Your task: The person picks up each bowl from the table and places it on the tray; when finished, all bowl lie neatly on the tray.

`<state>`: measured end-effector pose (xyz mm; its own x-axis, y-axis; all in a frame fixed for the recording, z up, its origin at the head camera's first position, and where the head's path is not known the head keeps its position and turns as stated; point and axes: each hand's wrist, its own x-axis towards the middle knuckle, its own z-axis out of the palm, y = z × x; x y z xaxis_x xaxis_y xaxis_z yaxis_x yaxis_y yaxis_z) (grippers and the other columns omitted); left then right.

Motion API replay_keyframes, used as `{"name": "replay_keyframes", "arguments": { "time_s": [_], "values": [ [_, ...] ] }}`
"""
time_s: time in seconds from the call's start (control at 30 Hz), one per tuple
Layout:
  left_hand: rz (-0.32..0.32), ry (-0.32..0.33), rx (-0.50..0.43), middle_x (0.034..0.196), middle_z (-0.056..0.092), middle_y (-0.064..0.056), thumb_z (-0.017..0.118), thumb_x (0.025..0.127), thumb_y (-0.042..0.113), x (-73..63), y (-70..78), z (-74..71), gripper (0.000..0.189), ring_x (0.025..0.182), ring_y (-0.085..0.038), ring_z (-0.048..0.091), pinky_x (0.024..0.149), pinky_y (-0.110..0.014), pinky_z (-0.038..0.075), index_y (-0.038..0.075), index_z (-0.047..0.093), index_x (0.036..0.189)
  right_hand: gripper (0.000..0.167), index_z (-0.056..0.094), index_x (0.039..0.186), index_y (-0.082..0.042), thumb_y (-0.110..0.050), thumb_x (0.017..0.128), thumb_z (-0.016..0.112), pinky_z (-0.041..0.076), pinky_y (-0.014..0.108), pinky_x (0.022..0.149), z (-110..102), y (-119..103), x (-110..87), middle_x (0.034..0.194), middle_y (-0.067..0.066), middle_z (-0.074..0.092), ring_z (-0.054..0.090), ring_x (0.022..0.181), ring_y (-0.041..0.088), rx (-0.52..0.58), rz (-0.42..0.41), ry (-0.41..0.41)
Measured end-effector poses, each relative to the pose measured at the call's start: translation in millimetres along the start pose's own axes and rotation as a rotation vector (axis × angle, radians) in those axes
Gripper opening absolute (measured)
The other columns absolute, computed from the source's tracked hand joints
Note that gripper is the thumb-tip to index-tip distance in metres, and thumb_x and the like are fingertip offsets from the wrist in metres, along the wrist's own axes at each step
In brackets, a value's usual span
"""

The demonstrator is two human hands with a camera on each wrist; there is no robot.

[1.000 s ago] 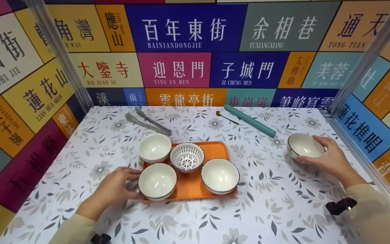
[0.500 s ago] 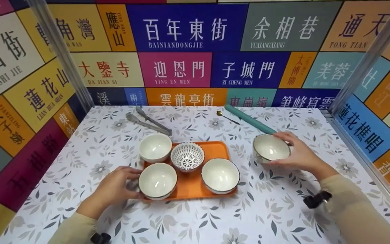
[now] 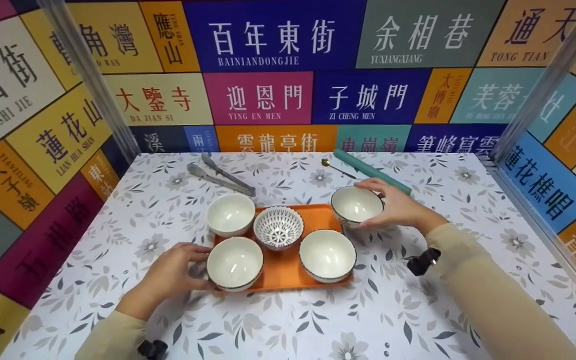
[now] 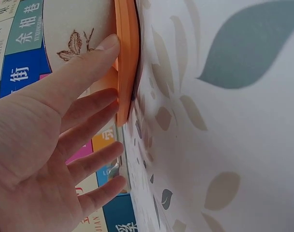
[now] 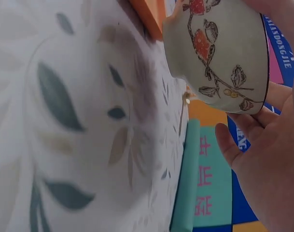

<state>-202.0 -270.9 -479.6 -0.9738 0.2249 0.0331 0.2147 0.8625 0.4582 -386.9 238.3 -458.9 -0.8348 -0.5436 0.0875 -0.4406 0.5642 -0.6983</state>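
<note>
My right hand (image 3: pixel 402 206) holds a cream bowl (image 3: pixel 356 206) by its side, fingers behind and thumb in front, at the back right corner of the orange tray (image 3: pixel 280 275). The right wrist view shows red flowers and a brown branch painted on this bowl (image 5: pixel 224 58); its base appears raised off the table. My left hand (image 3: pixel 170 270) rests at the tray's left edge, beside the front left bowl (image 3: pixel 235 262). In the left wrist view its thumb touches the tray rim (image 4: pixel 127 58), fingers extended. The tray also carries a patterned bowl (image 3: pixel 279 228) and a front right bowl (image 3: pixel 327 255).
Another cream bowl (image 3: pixel 231 215) sits at the tray's back left corner. Behind lie metal tongs (image 3: pixel 223 176), a small dark-handled spoon (image 3: pixel 339 169) and a green roll (image 3: pixel 374 172). Sign-printed walls (image 3: pixel 268 97) enclose the floral-covered table (image 3: pixel 148 200) at the back and sides.
My right hand has carried its bowl leftward from the table's right side to the tray's back right corner. The left hand has stayed at the tray's left edge.
</note>
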Motion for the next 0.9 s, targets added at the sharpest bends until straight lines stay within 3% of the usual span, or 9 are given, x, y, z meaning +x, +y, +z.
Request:
{"name": "replay_keyframes", "arguments": {
  "time_s": [0.2,0.33,0.5,0.9],
  "values": [
    [0.019,0.011,0.011,0.133,0.071,-0.002,0.098,0.065,0.028,3.8,6.6,-1.3,0.062,0.132,-0.032,0.058,0.111,-0.057,0.046,0.010,0.077,0.121,0.105,0.052,0.153,-0.019,-0.039,0.061,0.100,0.033,0.062,0.120,8,-6,19.3,0.158,0.007,0.045,0.042,0.146,0.036,-0.016,-0.021,-0.052],
    [-0.008,0.002,0.002,0.134,0.071,-0.003,0.098,0.065,0.026,4.3,8.1,-1.4,0.063,0.133,-0.033,0.057,0.113,-0.057,0.045,0.010,0.077,0.122,0.105,0.050,0.154,-0.016,-0.033,0.063,0.099,0.030,0.061,0.122,10,-9,32.9,0.160,0.008,0.043,0.040,0.147,0.036,0.021,-0.038,-0.100],
    [-0.021,0.001,-0.006,0.134,0.070,-0.003,0.098,0.066,0.027,3.4,6.9,-0.3,0.064,0.134,-0.033,0.057,0.113,-0.058,0.044,0.010,0.076,0.123,0.103,0.049,0.155,-0.019,-0.027,0.066,0.098,0.035,0.059,0.120,15,-14,49.8,0.162,0.010,0.039,0.039,0.147,0.038,0.073,-0.065,-0.152],
    [-0.010,-0.008,0.004,0.133,0.071,-0.003,0.097,0.066,0.028,0.4,0.2,-0.3,0.064,0.133,-0.033,0.057,0.113,-0.059,0.044,0.010,0.076,0.124,0.105,0.049,0.155,-0.014,-0.026,0.064,0.100,0.040,0.056,0.117,41,-10,64.9,0.162,0.012,0.039,0.040,0.147,0.036,0.068,-0.103,-0.160]
  ]
}}
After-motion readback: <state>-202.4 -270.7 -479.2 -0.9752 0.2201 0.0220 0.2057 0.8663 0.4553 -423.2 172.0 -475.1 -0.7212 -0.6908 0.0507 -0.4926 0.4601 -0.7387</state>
